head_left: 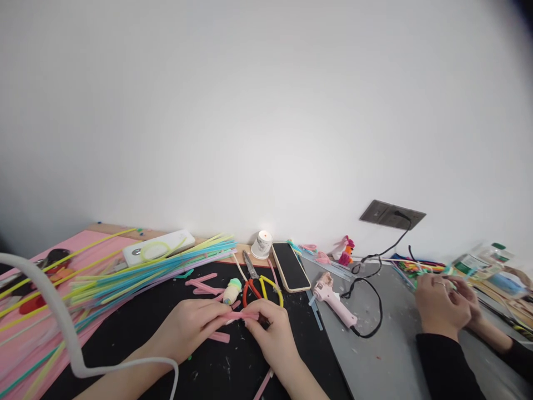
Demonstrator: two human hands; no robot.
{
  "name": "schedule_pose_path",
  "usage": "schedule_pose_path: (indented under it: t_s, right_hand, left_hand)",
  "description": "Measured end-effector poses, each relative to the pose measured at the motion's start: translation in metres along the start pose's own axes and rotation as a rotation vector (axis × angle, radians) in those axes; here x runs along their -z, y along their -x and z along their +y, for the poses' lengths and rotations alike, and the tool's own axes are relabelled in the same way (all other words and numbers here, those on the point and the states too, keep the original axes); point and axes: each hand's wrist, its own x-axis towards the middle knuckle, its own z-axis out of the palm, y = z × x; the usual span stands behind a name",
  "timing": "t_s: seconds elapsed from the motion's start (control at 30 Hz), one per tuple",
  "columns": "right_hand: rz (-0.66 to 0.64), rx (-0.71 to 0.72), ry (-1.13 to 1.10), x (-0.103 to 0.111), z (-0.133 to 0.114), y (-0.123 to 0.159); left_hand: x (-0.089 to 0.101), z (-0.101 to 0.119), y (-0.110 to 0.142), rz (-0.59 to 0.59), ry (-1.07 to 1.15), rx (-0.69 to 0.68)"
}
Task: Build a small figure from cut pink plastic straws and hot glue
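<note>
A short pink pipe cleaner [238,315] stretches between my two hands, above a black mat [208,369]. My left hand [194,322] pinches one end of it, and my right hand [270,328] pinches the other. Just beyond the fingers sits a small pale figure with a mint-green top [232,291]. Behind my right hand lie pliers [252,272] with red and yellow handles, partly hidden by it. More cut pink pipe cleaner pieces [206,288] are scattered on the mat beside my left hand.
Long pastel pipe cleaners [137,278] fill the left side. A white cable [54,300] crosses the near left. A paper cup [262,244] and phone [290,266] stand near the wall. Right are a pink glue gun [335,303], its black cord, and another person's hands [443,305].
</note>
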Motion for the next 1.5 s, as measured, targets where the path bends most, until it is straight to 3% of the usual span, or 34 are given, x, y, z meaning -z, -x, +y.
schedule_pose_path:
  t_s: [0.53, 1.5]
  right_hand:
    - [0.026, -0.011, -0.005, -0.0011, 0.0037, -0.0005]
    - [0.031, -0.022, -0.006, -0.0017, 0.0041, -0.0007]
  left_hand:
    - [0.0005, -0.0022, -0.0006, 0.082, -0.042, -0.078]
    - [-0.0003, -0.0034, 0.0005, 0.071, -0.091, -0.072]
